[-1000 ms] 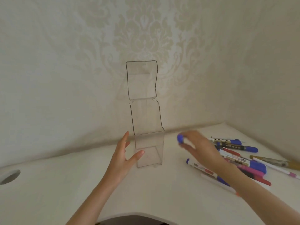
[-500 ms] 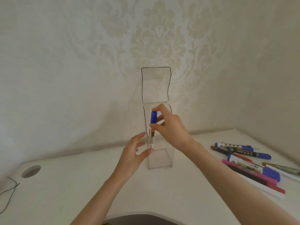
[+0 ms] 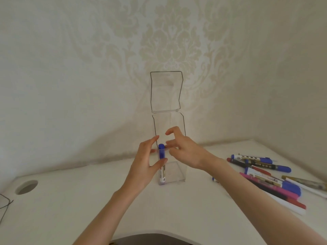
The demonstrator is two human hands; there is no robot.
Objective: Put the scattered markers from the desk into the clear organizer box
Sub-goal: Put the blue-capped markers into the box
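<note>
- One marker (image 3: 161, 165) with a blue cap stands upright inside the clear box (image 3: 174, 172), just beside the left hand (image 3: 145, 167) fingers, which brace the box wall, loosely curled.
- Right hand (image 3: 185, 151) hovers above the box's front rim, fingers spread, holding nothing.
- Next, judging by the layout: reach right to the pile of markers (image 3: 265, 175) on the desk (image 3: 70, 200).

One clear box (image 3: 169, 138), one marker (image 3: 161, 165) inside, two hands (image 3: 145, 167) (image 3: 185, 151)

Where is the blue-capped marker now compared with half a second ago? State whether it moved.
Yes. The blue-capped marker went down: it was gripped above the clear organizer box rim; now it stands inside at the left wall. The right hand is open.
</note>
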